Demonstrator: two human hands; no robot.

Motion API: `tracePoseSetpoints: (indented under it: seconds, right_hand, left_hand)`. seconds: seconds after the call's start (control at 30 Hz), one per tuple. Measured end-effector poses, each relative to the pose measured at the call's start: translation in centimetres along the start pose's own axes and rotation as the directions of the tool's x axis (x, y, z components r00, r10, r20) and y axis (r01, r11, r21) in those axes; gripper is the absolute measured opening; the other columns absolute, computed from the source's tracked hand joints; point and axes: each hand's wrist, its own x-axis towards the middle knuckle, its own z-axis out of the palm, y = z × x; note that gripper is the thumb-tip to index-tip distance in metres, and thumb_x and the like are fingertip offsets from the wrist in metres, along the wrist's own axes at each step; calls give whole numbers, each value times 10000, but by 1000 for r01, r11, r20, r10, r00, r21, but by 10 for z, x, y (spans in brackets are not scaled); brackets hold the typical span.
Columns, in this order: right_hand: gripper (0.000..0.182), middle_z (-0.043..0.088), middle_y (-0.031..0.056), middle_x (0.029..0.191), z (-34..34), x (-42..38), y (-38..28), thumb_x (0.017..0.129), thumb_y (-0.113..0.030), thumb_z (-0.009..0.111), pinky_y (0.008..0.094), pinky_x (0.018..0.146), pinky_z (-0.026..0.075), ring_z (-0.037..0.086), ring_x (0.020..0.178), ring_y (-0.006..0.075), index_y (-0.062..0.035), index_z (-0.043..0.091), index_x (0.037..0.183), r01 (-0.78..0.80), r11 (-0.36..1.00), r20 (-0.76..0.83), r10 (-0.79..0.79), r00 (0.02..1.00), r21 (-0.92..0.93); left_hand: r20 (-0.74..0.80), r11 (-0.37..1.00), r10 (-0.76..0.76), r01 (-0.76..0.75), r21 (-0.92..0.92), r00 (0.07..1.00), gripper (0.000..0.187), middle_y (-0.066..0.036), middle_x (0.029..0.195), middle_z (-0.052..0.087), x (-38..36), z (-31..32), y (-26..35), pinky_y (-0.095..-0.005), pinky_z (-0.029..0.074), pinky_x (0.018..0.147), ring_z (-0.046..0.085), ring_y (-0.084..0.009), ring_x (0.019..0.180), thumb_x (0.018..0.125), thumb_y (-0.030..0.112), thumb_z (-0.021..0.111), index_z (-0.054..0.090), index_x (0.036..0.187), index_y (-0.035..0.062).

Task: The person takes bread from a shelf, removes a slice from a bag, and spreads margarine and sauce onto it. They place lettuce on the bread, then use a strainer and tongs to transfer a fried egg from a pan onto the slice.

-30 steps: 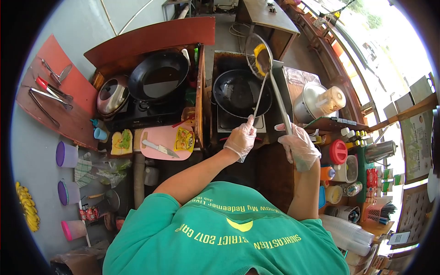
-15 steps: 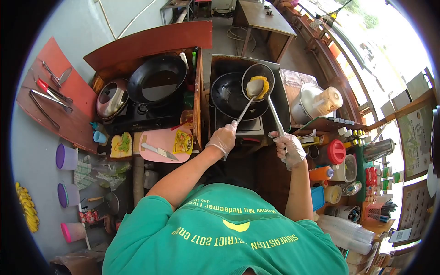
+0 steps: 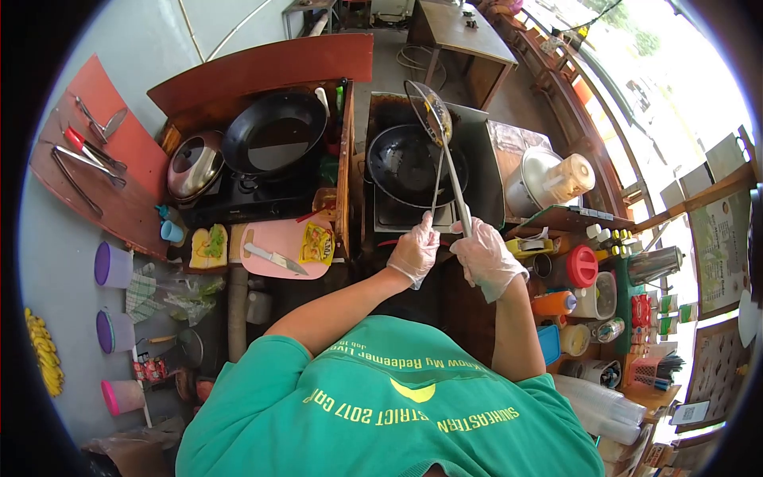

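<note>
My left hand (image 3: 416, 253), in a clear plastic glove, is closed round the thin handle of a ladle (image 3: 439, 179). Close to its right, my gloved right hand (image 3: 486, 253) grips the thicker handle of a mesh strainer (image 3: 427, 111). The strainer is tilted above the far right rim of a black wok (image 3: 405, 171), with yellow food (image 3: 443, 119) partly visible in it. The ladle's head is hard to make out behind the strainer. Dark, shiny oil or residue lies in the wok.
Left of the wok, a large black pan (image 3: 274, 143) sits on a stove beside a lidded pan (image 3: 195, 167). Nearer are a pink board (image 3: 278, 242) with a knife (image 3: 274, 258) and bread with lettuce (image 3: 210, 246). A silver pot (image 3: 536, 179) stands right.
The strainer has tipped and moved up and left, its handle now crossing near the ladle's. My left hand has shifted right and my right hand slightly left, so they are closer together.
</note>
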Motion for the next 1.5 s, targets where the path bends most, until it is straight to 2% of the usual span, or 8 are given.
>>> tracePoseSetpoints:
  seconds: [0.07,0.13,0.33,0.4,0.67,0.93,1.0,1.5]
  right_hand:
    - [340,516,33,650,3,-6,-8,832,-95,631,302,372,383,489,429,153,-46,554,1159,-24,999,-8,24,1000,-26]
    - [344,561,39,706,3,-13,-12,904,-246,561,330,463,457,560,524,167,-66,546,1197,40,965,29,-33,999,-258]
    - [446,575,100,734,1,-30,-18,845,-187,539,368,590,505,601,651,211,-25,532,1261,174,832,3,-202,979,-526]
    - [429,568,90,729,0,-22,-10,842,-186,550,364,563,494,588,624,206,-26,537,1240,141,879,1,-158,987,-455]
    - [286,510,36,620,-2,29,44,848,-125,632,325,363,400,494,409,170,-38,584,1117,-112,992,-34,110,993,-66]
    - [354,522,49,644,-9,6,15,833,-120,614,324,375,413,510,421,172,10,567,1159,-5,993,15,6,1000,-120]
    - [352,525,50,645,-6,0,8,833,-116,604,323,372,409,508,416,170,15,567,1157,6,991,2,-6,1000,-136]
    - [225,536,50,634,-7,23,40,868,-141,616,314,341,402,498,387,167,-4,596,1045,-64,997,-3,64,998,-45]
  left_hand:
    - [-22,999,7,-8,-40,1000,496,-210,802,646,3,0,4,-460,536,609,652,-388,682,917,72,630,498,1370,-77]
    - [-54,997,28,-31,-65,998,512,-198,789,640,7,-3,9,-447,538,608,649,-376,674,906,56,638,493,1378,-78]
    - [-126,993,78,-88,-81,989,570,-148,782,632,11,-7,20,-392,542,629,650,-320,673,869,-7,672,483,1404,-64]
    - [-112,996,57,-64,-64,992,598,-122,800,637,4,0,10,-362,545,649,658,-284,686,856,-28,691,487,1418,-44]
    - [215,984,-159,138,110,964,458,-214,763,652,-36,4,-24,-457,535,640,660,-407,710,929,83,621,522,1358,-42]
    - [162,988,-107,122,-92,981,448,-257,780,645,-7,2,-8,-503,526,631,655,-430,710,942,130,587,526,1329,-87]
    - [116,997,-67,70,-20,991,456,-208,796,669,-1,2,-1,-443,540,660,679,-384,746,929,90,625,531,1346,-67]
    - [278,982,-181,156,111,943,439,-232,813,674,-21,6,-15,-477,538,653,670,-417,746,946,150,601,540,1325,-64]
